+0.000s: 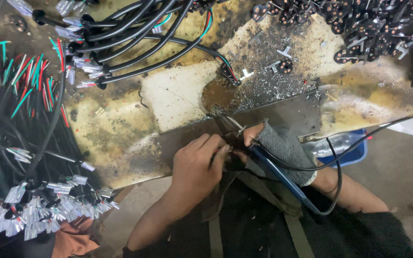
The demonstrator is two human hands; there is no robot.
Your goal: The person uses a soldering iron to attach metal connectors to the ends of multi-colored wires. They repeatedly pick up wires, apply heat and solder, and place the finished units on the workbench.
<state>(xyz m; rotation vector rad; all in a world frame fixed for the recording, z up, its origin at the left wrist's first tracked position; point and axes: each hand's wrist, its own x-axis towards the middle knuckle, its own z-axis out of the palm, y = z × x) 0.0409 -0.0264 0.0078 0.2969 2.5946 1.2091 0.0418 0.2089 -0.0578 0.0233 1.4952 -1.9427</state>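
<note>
stained, scorched and flecked with metal crumbs, the yellow-brown work surface [111, 129] fills most of the view, with a darker grey metal sheet [283, 114] laid along its near edge. the left hand [194, 165] has its fingers curled together, pinching a small dark connector piece [229, 145] right at that edge. the right hand [276, 148], wrapped in a grey knitted fingerless glove, is closed round a blue-handled soldering iron [276, 174], whose tip meets the pinched piece; its black cord [359, 143] loops off to the right.

as a judgement of progress, much looks done and much looks left. a heap of black cables ending in clear plastic-sleeved tips [48, 205] lies at the lower left, and a bundle of black sheathed cables with red and green wires [135, 43] crosses the top, one of them reaching to a dark burnt patch [218, 95]. a pile of small black round plug parts with metal pins [359, 28] waits at the upper right, apparently unused.

below the surface, a blue plastic bin [354, 148] and a bare floor show.
</note>
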